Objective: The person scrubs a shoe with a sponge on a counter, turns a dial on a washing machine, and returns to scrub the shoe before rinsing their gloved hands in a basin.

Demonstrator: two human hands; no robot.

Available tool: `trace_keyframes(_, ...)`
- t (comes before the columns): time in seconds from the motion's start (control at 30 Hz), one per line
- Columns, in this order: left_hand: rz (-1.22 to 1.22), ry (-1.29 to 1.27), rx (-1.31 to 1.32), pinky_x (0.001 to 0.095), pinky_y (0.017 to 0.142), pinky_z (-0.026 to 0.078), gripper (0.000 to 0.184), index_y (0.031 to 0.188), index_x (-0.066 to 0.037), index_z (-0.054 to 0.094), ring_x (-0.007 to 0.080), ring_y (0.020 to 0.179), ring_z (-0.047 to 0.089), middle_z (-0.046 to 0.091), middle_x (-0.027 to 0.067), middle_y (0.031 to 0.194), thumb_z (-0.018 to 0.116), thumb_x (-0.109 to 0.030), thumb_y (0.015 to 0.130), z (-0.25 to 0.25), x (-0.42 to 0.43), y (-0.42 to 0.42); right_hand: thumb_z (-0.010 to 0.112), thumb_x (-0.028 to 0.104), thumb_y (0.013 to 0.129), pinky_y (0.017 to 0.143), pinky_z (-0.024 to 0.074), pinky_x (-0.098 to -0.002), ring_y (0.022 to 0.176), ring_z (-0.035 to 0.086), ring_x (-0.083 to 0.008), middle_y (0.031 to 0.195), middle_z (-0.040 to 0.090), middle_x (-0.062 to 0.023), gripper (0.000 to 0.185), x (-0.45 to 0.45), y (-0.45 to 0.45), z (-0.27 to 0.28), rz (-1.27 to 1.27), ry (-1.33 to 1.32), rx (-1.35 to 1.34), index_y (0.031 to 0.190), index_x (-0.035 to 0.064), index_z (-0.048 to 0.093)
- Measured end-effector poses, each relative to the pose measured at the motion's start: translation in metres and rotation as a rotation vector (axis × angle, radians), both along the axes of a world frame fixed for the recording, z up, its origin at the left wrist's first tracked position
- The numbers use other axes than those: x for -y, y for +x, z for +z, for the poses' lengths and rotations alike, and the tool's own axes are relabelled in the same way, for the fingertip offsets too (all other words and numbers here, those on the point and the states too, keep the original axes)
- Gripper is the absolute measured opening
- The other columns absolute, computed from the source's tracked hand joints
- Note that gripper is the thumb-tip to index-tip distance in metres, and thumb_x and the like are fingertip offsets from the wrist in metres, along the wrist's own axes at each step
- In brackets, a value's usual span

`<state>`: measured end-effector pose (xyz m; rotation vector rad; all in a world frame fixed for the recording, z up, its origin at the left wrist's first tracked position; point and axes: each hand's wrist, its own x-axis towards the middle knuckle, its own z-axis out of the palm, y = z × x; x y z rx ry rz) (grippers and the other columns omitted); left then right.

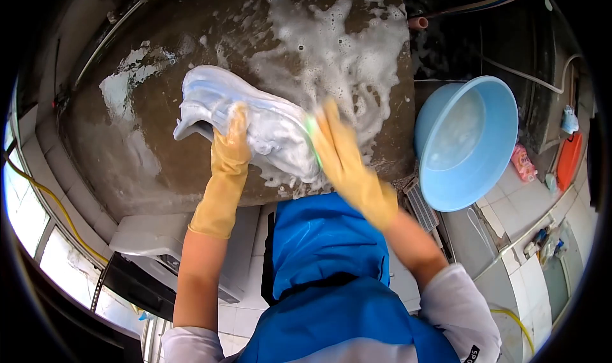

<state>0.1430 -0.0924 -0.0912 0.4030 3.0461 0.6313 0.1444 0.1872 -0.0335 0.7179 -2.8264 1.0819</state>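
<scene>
A light blue-white cloth item [274,120], covered in suds, lies on the wet brown work surface [191,178]. My left hand [233,143], in a yellow rubber glove, grips the item near its open left end, thumb on top. My right hand [336,149], also gloved and blurred by motion, is closed at the item's right end. A green-edged thing [312,133], perhaps a brush, shows along that hand's inner side, mostly hidden behind the fingers. White foam [338,50] spreads over the surface beyond the item.
A large light blue basin [499,114] with whitish liquid stands at the right. Beyond it lie a pink packet [523,163] and a red-orange object [567,162]. A grey appliance [150,232] sits below the surface's left front edge. A pipe end [418,23] projects at the top right.
</scene>
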Motion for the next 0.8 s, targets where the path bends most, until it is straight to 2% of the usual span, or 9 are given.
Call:
trace_keyframes(0.1,-0.033,-0.009,-0.069,0.0519,0.109,0.047,0.05,0.137,0.002,0.06,0.0488,0.131,0.053,0.058,0.0292,0.138,0.064,-0.004,0.087,-0.002,-0.004,-0.006,0.059,-0.001,0.101,0.084,0.0545,-0.0473,0.098,0.068,-0.0388,0.14,0.055,-0.0408,0.042,0.018,0.058,0.029,-0.392,-0.089,0.599,0.14,-0.0152,0.054)
trace_keyframes(0.23,0.1,0.009,-0.02,0.0517,0.107,0.048,0.058,0.145,0.0,0.054,0.0489,0.127,0.055,0.058,0.0247,0.144,0.066,-0.006,0.088,0.002,-0.011,-0.007,0.061,-0.001,0.098,0.105,0.0508,-0.0505,0.134,0.054,-0.0508,0.144,0.05,-0.0416,0.043,0.005,-0.016,0.008,-0.094,0.141,-0.11,0.137,-0.0187,0.054)
trace_keyframes(0.4,0.22,-0.29,0.214,0.0474,0.105,0.051,0.074,0.161,-0.013,0.036,0.0445,0.13,0.056,0.05,0.0144,0.158,0.063,-0.005,0.092,0.022,-0.029,-0.025,0.059,0.002,0.104,0.111,0.0458,-0.0463,0.136,0.051,-0.0504,0.152,0.043,-0.0416,0.047,0.044,0.049,-0.013,-0.584,-0.048,-0.01,0.143,-0.02,0.048)
trace_keyframes(0.47,0.31,-0.332,0.532,0.0397,0.12,0.036,0.053,0.159,-0.012,0.04,0.0349,0.148,0.043,0.048,0.0173,0.159,0.044,-0.007,0.106,0.065,-0.054,-0.05,0.061,0.0,0.103,0.111,0.046,-0.0452,0.139,0.049,-0.0516,0.153,0.041,-0.0423,0.05,0.058,0.082,-0.009,-0.757,-0.341,0.22,0.146,-0.0197,0.046)
trace_keyframes(0.53,0.629,-0.202,0.608,0.0398,0.114,0.045,0.049,0.157,-0.016,0.044,0.03,0.136,0.055,0.057,0.0132,0.15,0.049,-0.019,0.108,0.073,-0.07,-0.068,0.062,-0.001,0.102,0.11,0.0469,-0.047,0.138,0.049,-0.0526,0.153,0.041,-0.0419,0.051,0.036,0.042,-0.002,-0.626,0.145,-0.061,0.147,-0.0184,0.045)
trace_keyframes(0.6,1.438,1.066,0.777,0.0434,0.104,0.052,0.049,0.155,-0.022,0.047,0.0264,0.122,0.063,0.062,0.0101,0.139,0.055,-0.031,0.107,0.103,-0.085,-0.08,0.062,-0.001,0.1,0.121,0.0391,-0.0558,0.143,0.039,-0.0587,0.154,0.041,-0.0392,0.054,0.016,-0.009,-0.028,-0.575,0.029,-0.223,0.149,-0.0145,0.041)
trace_keyframes(0.67,1.394,1.223,0.835,0.0472,0.097,0.055,0.06,0.153,-0.013,0.046,0.0258,0.114,0.066,0.062,0.0121,0.137,0.063,-0.041,0.103,0.103,-0.07,-0.064,0.065,0.004,0.098,0.112,0.051,-0.0403,0.14,0.052,-0.0393,0.146,0.056,-0.0271,0.045,0.001,-0.067,-0.036,-0.527,0.179,-0.312,0.14,-0.0084,0.053)
trace_keyframes(0.73,0.704,1.165,1.131,0.0478,0.102,0.051,0.072,0.152,0.001,0.044,0.0301,0.121,0.063,0.059,0.0181,0.14,0.068,-0.043,0.1,0.139,-0.075,-0.058,0.066,0.007,0.097,0.108,0.0544,-0.0346,0.138,0.057,-0.0314,0.144,0.06,-0.022,0.043,0.005,-0.097,-0.041,-0.572,0.283,-0.39,0.138,-0.0056,0.057)
trace_keyframes(0.8,0.499,0.945,1.086,0.0414,0.107,0.047,0.076,0.146,0.011,0.048,0.0297,0.124,0.061,0.061,0.019,0.139,0.071,-0.042,0.097,0.122,-0.058,-0.049,0.066,0.013,0.097,0.099,0.0562,-0.0275,0.128,0.062,-0.0194,0.143,0.063,-0.0147,0.04,0.009,-0.111,-0.039,-0.469,0.195,-0.357,0.135,-0.0007,0.061)
